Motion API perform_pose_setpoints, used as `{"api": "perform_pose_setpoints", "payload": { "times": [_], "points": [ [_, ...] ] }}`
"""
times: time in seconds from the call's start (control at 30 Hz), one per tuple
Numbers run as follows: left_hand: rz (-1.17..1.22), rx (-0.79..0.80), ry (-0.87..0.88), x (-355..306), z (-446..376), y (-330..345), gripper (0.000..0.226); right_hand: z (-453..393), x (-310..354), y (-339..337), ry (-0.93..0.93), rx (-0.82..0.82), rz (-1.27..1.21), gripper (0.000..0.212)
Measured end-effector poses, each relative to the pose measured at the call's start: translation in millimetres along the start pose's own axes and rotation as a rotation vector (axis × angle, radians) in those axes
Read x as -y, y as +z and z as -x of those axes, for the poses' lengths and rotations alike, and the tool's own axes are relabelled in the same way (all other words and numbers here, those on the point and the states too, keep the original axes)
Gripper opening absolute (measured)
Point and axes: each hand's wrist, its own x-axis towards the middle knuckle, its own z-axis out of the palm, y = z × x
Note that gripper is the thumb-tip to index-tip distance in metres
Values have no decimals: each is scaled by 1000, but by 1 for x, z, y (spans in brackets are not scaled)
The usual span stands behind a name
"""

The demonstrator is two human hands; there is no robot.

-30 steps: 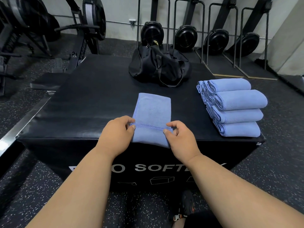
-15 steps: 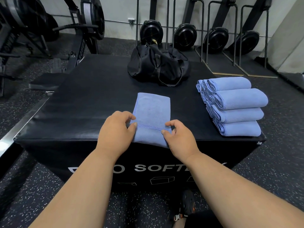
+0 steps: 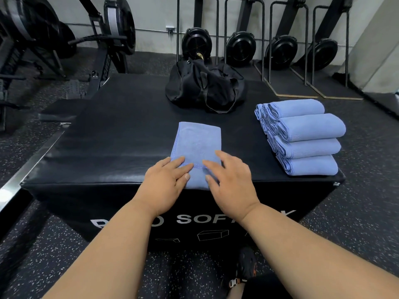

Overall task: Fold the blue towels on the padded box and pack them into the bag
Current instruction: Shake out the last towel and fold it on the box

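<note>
A blue towel [image 3: 197,143], folded into a long strip, lies on the black padded box [image 3: 121,134] with its near end at the box's front edge. My left hand [image 3: 166,184] rests flat on the strip's near left corner, fingers straight. My right hand [image 3: 231,180] lies flat on the near right corner, fingers spread. Several folded blue towels [image 3: 302,137] are stacked at the box's right side. The black bag [image 3: 205,89] sits slumped at the back of the box.
Rowing machines [image 3: 278,50] stand upright along the back wall, and another machine [image 3: 108,29] is at the left. A metal rail [image 3: 23,175] runs along the floor at the left. My shoe [image 3: 246,266] shows below the box on the speckled floor.
Both hands let go of their pinch on the towel's near edge and now lie flat on it with straight fingers. The towel itself has hardly moved.
</note>
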Motion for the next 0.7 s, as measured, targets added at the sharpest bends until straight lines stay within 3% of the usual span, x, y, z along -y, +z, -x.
{"api": "perform_pose_setpoints", "payload": {
  "times": [0.07,0.17,0.3,0.5,0.7],
  "points": [
    [16,30,-10,-1,1,-2,47,10,-2,5,-126,136,68,52],
    [-1,73,0,-1,3,-5,66,21,-10,4,-113,394,120,73],
    [-187,100,41,3,6,-2,96,20,-18,5,-141,409,175,84],
    [-139,-73,119,13,7,6,68,11,-19,-1,-121,413,55,71],
    [-45,16,49,15,6,-11,55,4,-29,-15,-67,492,-112,58]
  ]
}}
